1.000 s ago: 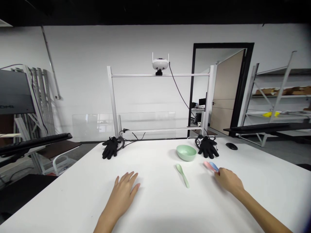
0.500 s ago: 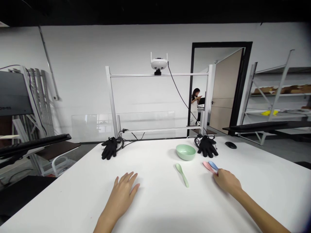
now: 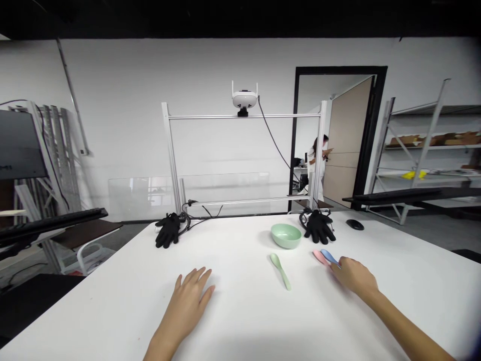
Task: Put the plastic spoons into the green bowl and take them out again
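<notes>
My right hand [image 3: 355, 277] is closed, its fingertips at the handles of a pink spoon [image 3: 320, 256] and a blue spoon [image 3: 329, 256]. The two spoons lie side by side, bowls pointing away from me; their handle ends are hidden by the hand. Whether both handles are pinched is hard to make out. Flat over the table on the left, my left hand [image 3: 190, 301] has its fingers spread and holds nothing. Between the hands lies a light green spoon [image 3: 280, 272], slanting toward me. Behind it stands a green bowl [image 3: 286, 236].
Black gloves with cables, one at left [image 3: 169, 230] and one at right [image 3: 319, 228], rest on the white table [image 3: 240, 321]. A black mouse [image 3: 355, 224] is at the far right. A metal frame [image 3: 242, 117] carries a white camera-like device [image 3: 244, 99]. A person [image 3: 317, 163] stands beyond the doorway.
My right hand has shifted slightly right, showing more of the blue spoon's handle. The left hand is still. In the doorway the person has moved right.
</notes>
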### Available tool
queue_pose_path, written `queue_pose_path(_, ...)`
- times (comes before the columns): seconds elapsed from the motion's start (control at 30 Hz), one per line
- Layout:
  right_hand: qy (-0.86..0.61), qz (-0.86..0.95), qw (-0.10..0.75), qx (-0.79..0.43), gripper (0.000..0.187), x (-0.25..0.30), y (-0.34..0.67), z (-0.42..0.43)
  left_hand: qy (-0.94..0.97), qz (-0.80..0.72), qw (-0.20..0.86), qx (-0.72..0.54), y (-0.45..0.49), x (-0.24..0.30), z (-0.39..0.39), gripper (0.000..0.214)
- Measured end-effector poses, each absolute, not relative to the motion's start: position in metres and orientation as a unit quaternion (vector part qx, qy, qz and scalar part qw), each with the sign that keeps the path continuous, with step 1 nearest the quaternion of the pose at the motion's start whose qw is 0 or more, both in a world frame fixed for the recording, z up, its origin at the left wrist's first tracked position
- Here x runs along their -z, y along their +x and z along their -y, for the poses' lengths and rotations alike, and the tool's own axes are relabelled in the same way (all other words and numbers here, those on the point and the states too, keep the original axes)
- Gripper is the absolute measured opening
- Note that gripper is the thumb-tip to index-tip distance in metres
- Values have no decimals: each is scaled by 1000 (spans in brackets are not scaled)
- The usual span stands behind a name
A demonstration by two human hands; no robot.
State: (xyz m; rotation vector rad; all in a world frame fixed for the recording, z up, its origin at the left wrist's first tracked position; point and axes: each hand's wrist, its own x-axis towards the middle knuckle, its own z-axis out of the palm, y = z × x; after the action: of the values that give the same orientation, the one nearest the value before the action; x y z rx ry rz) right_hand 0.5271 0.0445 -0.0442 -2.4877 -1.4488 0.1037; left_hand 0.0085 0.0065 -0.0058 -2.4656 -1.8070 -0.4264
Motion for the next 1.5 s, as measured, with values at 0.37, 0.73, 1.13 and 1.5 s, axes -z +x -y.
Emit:
queue_pose_path(0.37, -873, 474, 95, -66, 22, 52, 571, -76, -797, 588, 27, 138, 9, 3, -5, 54)
queue_pose_path(0.73, -865, 486, 119, -30, 26, 34, 554, -70, -795, 589, 21, 141, 10, 4, -4, 53)
queue_pose_path(1.13, -813, 569, 113, -42, 36, 0, 480, -56, -794, 591, 29, 138, 8, 3, -4, 53)
queue_pose_path(1.5, -800, 591, 98, -46, 26, 27, 453, -57, -793, 593, 25, 139, 9, 2, -3, 54)
